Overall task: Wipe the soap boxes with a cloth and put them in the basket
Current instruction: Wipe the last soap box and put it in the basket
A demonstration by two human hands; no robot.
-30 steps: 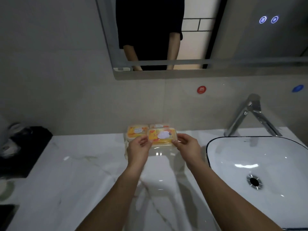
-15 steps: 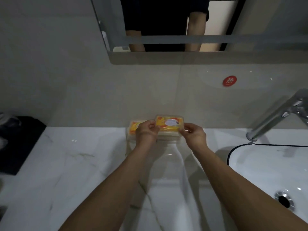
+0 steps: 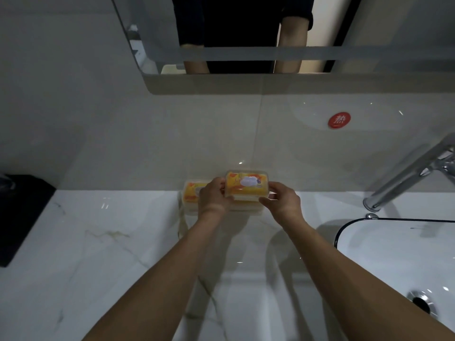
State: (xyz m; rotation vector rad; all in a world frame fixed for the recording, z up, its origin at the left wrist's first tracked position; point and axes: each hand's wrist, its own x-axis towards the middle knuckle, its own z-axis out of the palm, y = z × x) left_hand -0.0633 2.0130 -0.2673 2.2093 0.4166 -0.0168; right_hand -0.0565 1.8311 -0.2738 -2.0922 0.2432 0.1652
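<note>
A clear soap box with a yellow and orange label is held by both hands near the back wall, slightly above the white marble counter. My left hand grips its left end and my right hand pinches its right end. A second soap box of the same kind sits just left of it, partly hidden behind my left hand. Something pale lies under the held box; I cannot make out what it is. No cloth or basket is in view.
A white basin with a dark rim fills the right side, with a chrome tap above it. A black object sits at the counter's left edge. A mirror hangs on the tiled wall, beside a red round sticker.
Both hands still hold the soap box as before; it has tilted its label up slightly. The camera view has shifted left and down, pushing the basin and tap toward the right edge.
</note>
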